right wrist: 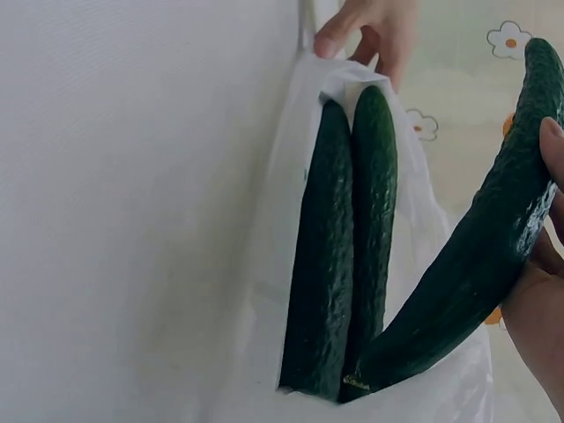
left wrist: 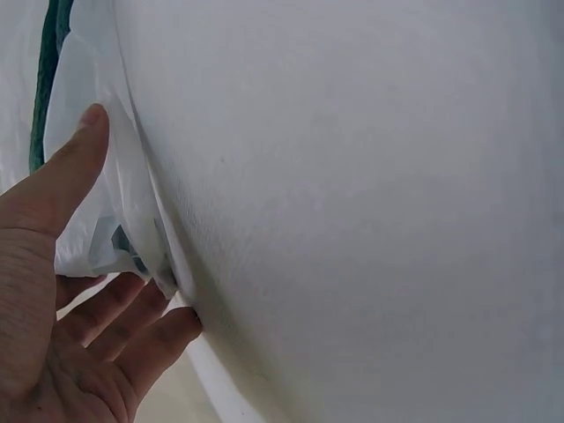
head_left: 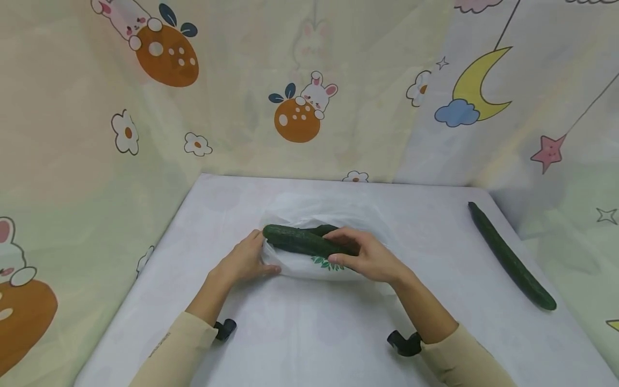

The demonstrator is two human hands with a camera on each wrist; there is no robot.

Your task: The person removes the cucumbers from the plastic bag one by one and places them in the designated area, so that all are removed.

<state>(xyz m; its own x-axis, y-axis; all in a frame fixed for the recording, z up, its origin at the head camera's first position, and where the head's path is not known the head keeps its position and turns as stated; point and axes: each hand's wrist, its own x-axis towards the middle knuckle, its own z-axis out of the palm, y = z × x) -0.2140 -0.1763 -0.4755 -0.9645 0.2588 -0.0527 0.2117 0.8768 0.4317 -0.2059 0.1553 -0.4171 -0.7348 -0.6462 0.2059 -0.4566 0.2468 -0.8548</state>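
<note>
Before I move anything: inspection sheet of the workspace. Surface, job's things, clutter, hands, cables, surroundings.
Surface: white table, bag and loose cucumber lying on it.
Job's things: white plastic bag with green print, two cucumbers showing in its opening; held cucumber above it; loose cucumber near the table's right edge.
Clutter: nothing seen.
Left hand: touches the bag's left end; firmness of grip unclear.
Right hand: fingers and thumb grip the held cucumber.
Cables: nothing seen.
Surroundings: pastel cartoon-print backdrop behind and at both sides.
</note>
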